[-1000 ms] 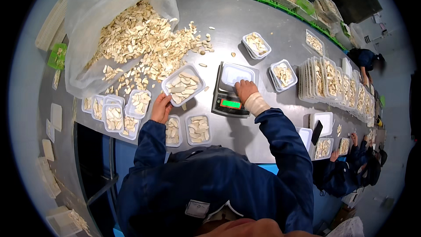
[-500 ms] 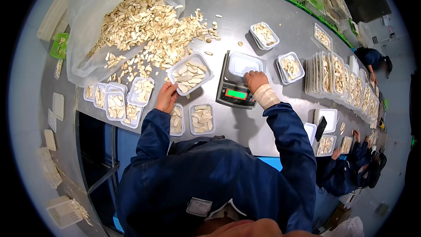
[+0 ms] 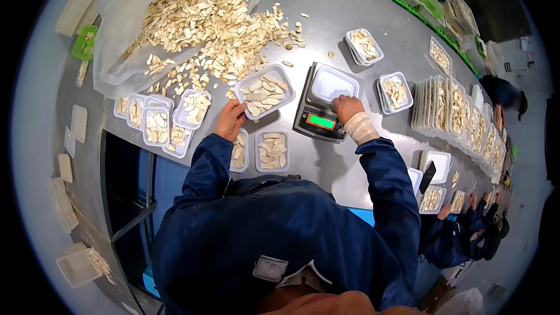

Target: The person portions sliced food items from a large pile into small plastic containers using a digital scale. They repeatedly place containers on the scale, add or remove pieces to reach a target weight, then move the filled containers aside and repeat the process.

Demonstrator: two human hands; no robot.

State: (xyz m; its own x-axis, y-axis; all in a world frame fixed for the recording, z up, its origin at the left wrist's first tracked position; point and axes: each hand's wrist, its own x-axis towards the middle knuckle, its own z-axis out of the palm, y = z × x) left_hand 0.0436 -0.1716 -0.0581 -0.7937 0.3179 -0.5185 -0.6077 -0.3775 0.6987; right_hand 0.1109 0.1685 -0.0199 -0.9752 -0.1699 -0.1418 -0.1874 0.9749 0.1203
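Grey steel counter [image 3: 350, 17] is carrying a small digital scale [image 3: 318, 118]; right hand [image 3: 346, 107] is gripping the empty clear plastic tray [image 3: 332, 83] atop it, best kept centred, while left hand [image 3: 231, 119] is clasping a filled clear tray [image 3: 264, 91] left of the scale.

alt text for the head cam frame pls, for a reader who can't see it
Seen from above, a person in a dark blue jacket works at a grey metal table: the left hand holds a clear tray of pale slices, and the right hand rests at an empty tray on a digital scale. A big clear bag spills slices beside more filled trays.
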